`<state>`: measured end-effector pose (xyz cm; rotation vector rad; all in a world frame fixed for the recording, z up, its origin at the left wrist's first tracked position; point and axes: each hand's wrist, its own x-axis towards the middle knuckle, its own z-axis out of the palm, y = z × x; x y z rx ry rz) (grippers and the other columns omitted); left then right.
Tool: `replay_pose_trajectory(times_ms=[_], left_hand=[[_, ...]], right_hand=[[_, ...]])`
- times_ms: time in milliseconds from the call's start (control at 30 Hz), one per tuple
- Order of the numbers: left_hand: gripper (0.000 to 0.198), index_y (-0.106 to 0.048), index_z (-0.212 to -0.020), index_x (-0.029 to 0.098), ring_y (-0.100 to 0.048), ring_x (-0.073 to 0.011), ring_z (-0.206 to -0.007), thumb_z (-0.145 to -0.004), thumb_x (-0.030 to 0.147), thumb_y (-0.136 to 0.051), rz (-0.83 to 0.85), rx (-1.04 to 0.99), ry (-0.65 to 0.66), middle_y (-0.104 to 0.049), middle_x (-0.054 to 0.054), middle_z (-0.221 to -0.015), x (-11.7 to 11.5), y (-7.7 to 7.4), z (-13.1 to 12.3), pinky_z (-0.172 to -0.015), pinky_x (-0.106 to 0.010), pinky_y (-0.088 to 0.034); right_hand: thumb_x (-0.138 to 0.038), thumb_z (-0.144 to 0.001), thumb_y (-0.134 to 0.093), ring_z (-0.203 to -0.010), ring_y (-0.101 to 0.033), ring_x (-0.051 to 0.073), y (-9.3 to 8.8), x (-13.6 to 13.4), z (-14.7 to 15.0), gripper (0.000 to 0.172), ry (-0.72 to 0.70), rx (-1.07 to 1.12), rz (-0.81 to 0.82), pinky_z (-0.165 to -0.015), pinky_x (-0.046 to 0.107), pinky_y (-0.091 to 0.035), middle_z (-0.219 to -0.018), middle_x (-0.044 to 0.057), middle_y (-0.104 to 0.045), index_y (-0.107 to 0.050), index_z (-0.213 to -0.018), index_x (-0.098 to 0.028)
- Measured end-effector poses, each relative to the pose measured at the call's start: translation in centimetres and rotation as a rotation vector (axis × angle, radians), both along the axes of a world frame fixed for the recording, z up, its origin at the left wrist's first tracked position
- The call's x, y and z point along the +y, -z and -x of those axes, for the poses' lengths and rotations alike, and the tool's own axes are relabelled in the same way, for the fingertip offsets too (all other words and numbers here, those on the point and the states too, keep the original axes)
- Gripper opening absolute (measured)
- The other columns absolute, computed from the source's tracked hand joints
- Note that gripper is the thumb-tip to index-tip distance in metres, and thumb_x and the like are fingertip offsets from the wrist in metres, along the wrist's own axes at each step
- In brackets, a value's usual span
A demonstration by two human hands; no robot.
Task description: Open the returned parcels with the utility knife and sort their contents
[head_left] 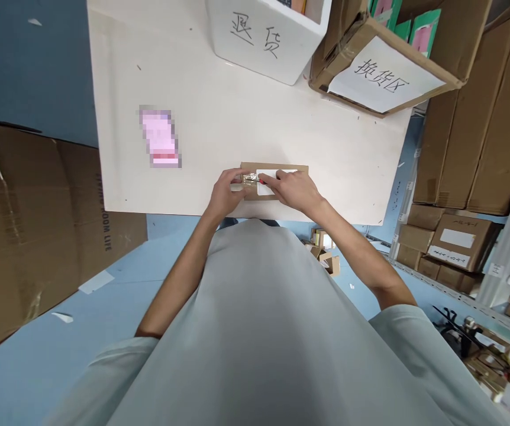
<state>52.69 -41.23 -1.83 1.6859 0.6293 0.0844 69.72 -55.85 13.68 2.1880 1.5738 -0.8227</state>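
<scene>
A white bin stands beside an open, labelled cardboard box on a white table.

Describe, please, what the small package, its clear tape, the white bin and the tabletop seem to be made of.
Small package: matte cardboard, by its plain brown surface.
Tape: clear plastic film, glossy, as its glints suggest.
White bin: probably smooth plastic, from the rounded corners, though foam is possible.
Tabletop: rather matte, perhaps laminate or painted board, from its even pale colour.

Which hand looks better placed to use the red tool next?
Probably the right hand, holding the red tool over the taped box; the left hand is at the box's left end.
</scene>
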Motion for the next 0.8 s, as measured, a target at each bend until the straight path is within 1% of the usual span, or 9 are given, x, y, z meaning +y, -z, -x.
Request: replay_pose_trajectory(times_ms=[100,233,333,433,567,667,733,800], left_hand=[[0.054,-0.071,-0.141,0.026,-0.072,-0.0288,-0.126,-0.088,0.031,-0.078,0.009,-0.036,-0.011,-0.066,-0.011,-0.150,-0.3,-0.1,0.2,-0.110,-0.049,-0.064],[0.053,-0.072,-0.140,0.027,-0.070,-0.0285,-0.128,-0.088,0.029,-0.078,0.008,-0.054,-0.025,-0.067,-0.010,-0.149,-0.5,-0.3,0.1,-0.113,-0.048,-0.062],[0.052,-0.072,-0.140,0.027,-0.070,-0.0283,-0.128,-0.088,0.029,-0.078,0.011,-0.060,-0.022,-0.067,-0.010,-0.149,-0.5,-0.3,0.0,-0.115,-0.049,-0.061],[0.051,-0.071,-0.140,0.028,-0.070,-0.0276,-0.127,-0.089,0.031,-0.078,0.017,-0.065,-0.022,-0.066,-0.010,-0.149,-0.4,-0.3,0.1,-0.117,-0.049,-0.060],[0.052,-0.071,-0.140,0.028,-0.072,-0.0267,-0.121,-0.089,0.030,-0.078,0.028,-0.023,-0.025,-0.065,-0.010,-0.150,-0.4,-0.2,0.1,-0.111,-0.048,-0.063],[0.053,-0.071,-0.140,0.028,-0.072,-0.0267,-0.118,-0.088,0.028,-0.078,0.031,0.019,-0.025,-0.064,-0.010,-0.151,-0.3,-0.3,0.0,-0.103,-0.045,-0.066],[0.054,-0.070,-0.141,0.028,-0.073,-0.0265,-0.118,-0.088,0.028,-0.078,0.030,0.038,-0.021,-0.063,-0.010,-0.153,-0.2,-0.5,0.0,-0.100,-0.043,-0.066],[0.055,-0.069,-0.142,0.029,-0.073,-0.0262,-0.117,-0.088,0.029,-0.078,0.026,0.056,-0.017,-0.063,-0.010,-0.155,-0.2,-0.7,0.1,-0.099,-0.043,-0.066]], right_hand=[[-0.021,-0.117,-0.034,-0.096,-0.074,0.030,0.3,0.8,0.1,0.057,-0.068,0.012,0.042,-0.085,0.037,-0.042,-0.125,0.015,-0.076,-0.044,-0.172,-0.031],[-0.013,-0.112,-0.038,-0.095,-0.074,0.030,0.8,1.1,0.3,0.063,-0.107,0.002,0.084,-0.083,0.038,-0.044,-0.130,0.017,-0.075,-0.041,-0.173,-0.029],[-0.012,-0.112,-0.036,-0.095,-0.075,0.031,1.1,1.3,0.5,0.064,-0.123,-0.024,0.092,-0.082,0.038,-0.045,-0.129,0.019,-0.074,-0.038,-0.174,-0.027],[-0.013,-0.112,-0.035,-0.101,-0.075,0.033,1.2,1.6,0.8,0.064,-0.141,-0.026,0.102,-0.085,0.040,-0.046,-0.133,0.022,-0.073,-0.034,-0.175,-0.025],[-0.011,-0.112,-0.030,-0.106,-0.074,0.033,1.2,2.3,1.2,0.063,-0.154,-0.036,0.119,-0.085,0.040,-0.045,-0.136,0.023,-0.071,-0.035,-0.173,-0.022],[-0.006,-0.109,-0.026,-0.106,-0.073,0.032,1.1,2.4,1.3,0.065,-0.170,-0.042,0.107,-0.084,0.040,-0.044,-0.133,0.023,-0.071,-0.037,-0.172,-0.020],[-0.005,-0.108,-0.025,-0.106,-0.073,0.032,1.0,1.9,1.1,0.064,-0.166,-0.046,0.091,-0.083,0.040,-0.044,-0.129,0.023,-0.072,-0.040,-0.170,-0.017],[-0.007,-0.110,-0.026,-0.105,-0.073,0.033,1.0,1.0,0.6,0.060,-0.149,-0.043,0.087,-0.083,0.040,-0.044,-0.126,0.024,-0.073,-0.045,-0.166,-0.016]])
